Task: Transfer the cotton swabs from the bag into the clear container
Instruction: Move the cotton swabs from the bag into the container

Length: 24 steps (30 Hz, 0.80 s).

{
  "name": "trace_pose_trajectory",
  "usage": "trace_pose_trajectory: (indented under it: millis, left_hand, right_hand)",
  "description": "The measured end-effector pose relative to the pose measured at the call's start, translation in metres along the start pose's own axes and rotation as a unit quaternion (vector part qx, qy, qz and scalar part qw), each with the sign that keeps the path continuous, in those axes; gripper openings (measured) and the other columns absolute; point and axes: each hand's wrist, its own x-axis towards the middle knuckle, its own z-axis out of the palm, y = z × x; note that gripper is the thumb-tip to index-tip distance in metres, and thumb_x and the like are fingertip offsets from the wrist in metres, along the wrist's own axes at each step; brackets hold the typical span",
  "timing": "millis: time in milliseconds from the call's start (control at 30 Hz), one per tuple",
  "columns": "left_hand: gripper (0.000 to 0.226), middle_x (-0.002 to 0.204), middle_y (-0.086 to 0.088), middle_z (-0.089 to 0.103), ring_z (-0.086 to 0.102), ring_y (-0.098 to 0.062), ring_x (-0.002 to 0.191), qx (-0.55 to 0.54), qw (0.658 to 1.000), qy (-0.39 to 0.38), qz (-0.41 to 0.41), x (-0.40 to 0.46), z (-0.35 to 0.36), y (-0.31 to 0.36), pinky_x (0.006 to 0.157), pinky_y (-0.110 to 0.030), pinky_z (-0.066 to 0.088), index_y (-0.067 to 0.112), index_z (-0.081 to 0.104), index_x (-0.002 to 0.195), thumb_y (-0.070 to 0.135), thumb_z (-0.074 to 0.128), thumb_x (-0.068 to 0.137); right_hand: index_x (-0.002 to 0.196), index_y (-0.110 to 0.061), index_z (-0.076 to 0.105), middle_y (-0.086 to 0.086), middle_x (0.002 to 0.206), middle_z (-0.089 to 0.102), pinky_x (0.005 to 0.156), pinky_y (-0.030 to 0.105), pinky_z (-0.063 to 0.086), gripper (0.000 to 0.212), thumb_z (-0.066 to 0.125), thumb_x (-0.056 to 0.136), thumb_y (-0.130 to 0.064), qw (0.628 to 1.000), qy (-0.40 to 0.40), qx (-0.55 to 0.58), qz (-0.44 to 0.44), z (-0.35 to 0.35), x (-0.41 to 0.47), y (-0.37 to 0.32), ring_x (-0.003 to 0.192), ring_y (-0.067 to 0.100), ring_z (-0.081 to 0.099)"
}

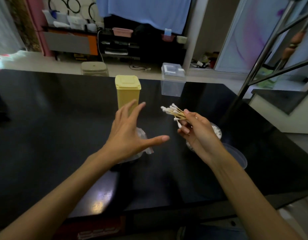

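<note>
Above the black table [63, 118], right hand [196, 130] fingers pinching a cotton swabs [174, 112] bundle, left hand [127, 132] spread, holding nothing

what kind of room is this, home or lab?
Most likely a home living area: a blue shirt hangs over a cluttered media shelf, and a person works at a glossy black table with household containers.

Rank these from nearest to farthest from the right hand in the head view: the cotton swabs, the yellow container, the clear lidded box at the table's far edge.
1. Cotton swabs: pinched in the right hand itself.
2. Yellow container: up and to the left, behind the left hand.
3. Clear lidded box: farthest, at the table's far edge.
</note>
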Motion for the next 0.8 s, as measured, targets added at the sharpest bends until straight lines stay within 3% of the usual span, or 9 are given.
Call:
trace_pose_trajectory:
  millis: [33,100,167,267,333,400,533,667,800]
  left_hand:
    - [0.099,0.141,0.011,0.036,0.028,-0.003,0.13,-0.053,0.999,0.0,0.0,0.001,0.001,0.013,0.107,-0.025,0.029,0.034,0.037,0.137,0.082,0.055,0.052]
    - [0.063,0.111,0.013,0.062,0.058,0.003,0.098,-0.187,0.98,-0.05,-0.036,0.009,0.006,0.042,0.08,-0.018,0.049,0.03,0.056,0.114,0.072,0.052,0.067]
    - [0.045,0.091,0.011,0.068,0.064,0.004,0.073,-0.263,0.95,-0.134,-0.1,0.021,0.012,0.068,0.057,-0.019,0.051,0.027,0.06,0.105,0.063,0.047,0.081]
    - [0.043,0.088,0.015,0.068,0.063,0.003,0.077,-0.281,0.932,-0.192,-0.123,0.037,0.021,0.093,0.06,-0.024,0.043,0.028,0.061,0.106,0.062,0.047,0.085]
    - [0.035,0.086,0.018,0.068,0.061,0.004,0.082,-0.283,0.929,-0.21,-0.115,0.045,0.028,0.105,0.063,-0.024,0.041,0.03,0.063,0.101,0.059,0.051,0.086]
    - [0.024,0.085,0.019,0.069,0.061,0.004,0.083,-0.285,0.926,-0.22,-0.112,0.051,0.035,0.116,0.062,-0.021,0.041,0.03,0.065,0.093,0.052,0.057,0.086]
    - [0.019,0.089,0.011,0.07,0.056,0.003,0.069,-0.289,0.928,-0.2,-0.124,0.061,0.051,0.129,0.048,-0.01,0.036,0.019,0.072,0.097,0.033,0.062,0.089]
    - [0.018,0.092,0.008,0.067,0.054,-0.001,0.075,-0.274,0.927,-0.207,-0.153,0.066,0.061,0.13,0.051,-0.015,0.038,0.019,0.072,0.097,0.031,0.062,0.089]
    - [0.018,0.083,0.006,0.058,0.048,-0.004,0.072,-0.249,0.938,-0.182,-0.158,0.067,0.064,0.111,0.052,-0.016,0.037,0.021,0.07,0.101,0.031,0.059,0.091]
  right_hand:
    - [0.086,-0.013,0.055,-0.002,0.062,0.044,0.057,0.018,0.042,0.018,0.044,0.098,-0.021,1.0,0.021,0.005,-0.019,-0.001,0.001,-0.003,0.046,0.003,0.039]
    - [0.092,-0.011,0.055,-0.001,0.065,0.045,0.056,0.018,0.041,0.017,0.044,0.099,-0.022,0.996,0.069,-0.001,-0.059,-0.009,0.003,-0.011,0.048,0.003,0.041]
    - [0.102,-0.009,0.055,0.002,0.073,0.049,0.063,0.022,0.043,0.019,0.043,0.099,-0.024,0.988,0.12,-0.034,-0.091,-0.018,0.005,-0.016,0.059,0.007,0.046]
    - [0.105,-0.009,0.052,0.0,0.073,0.05,0.064,0.022,0.044,0.02,0.043,0.099,-0.026,0.969,0.187,-0.095,-0.131,-0.034,0.011,-0.019,0.063,0.008,0.047]
    - [0.1,-0.012,0.05,-0.002,0.073,0.05,0.056,0.017,0.041,0.015,0.043,0.099,-0.026,0.959,0.216,-0.113,-0.147,-0.044,0.017,-0.02,0.059,0.006,0.046]
    - [0.091,-0.018,0.048,0.0,0.077,0.053,0.058,0.019,0.042,0.012,0.043,0.099,-0.026,0.951,0.236,-0.124,-0.158,-0.056,0.023,-0.02,0.063,0.007,0.049]
    - [0.097,-0.013,0.048,-0.002,0.08,0.056,0.071,0.029,0.05,0.015,0.043,0.098,-0.027,0.941,0.241,-0.158,-0.178,-0.072,0.028,-0.018,0.076,0.011,0.057]
    - [0.097,-0.013,0.046,-0.007,0.075,0.052,0.062,0.018,0.045,0.013,0.042,0.099,-0.025,0.929,0.258,-0.172,-0.201,-0.089,0.029,-0.023,0.065,0.003,0.052]
    - [0.102,-0.015,0.047,-0.008,0.08,0.052,0.065,0.017,0.046,0.013,0.042,0.099,-0.026,0.922,0.304,-0.164,-0.175,-0.111,0.03,-0.028,0.07,0.004,0.053]
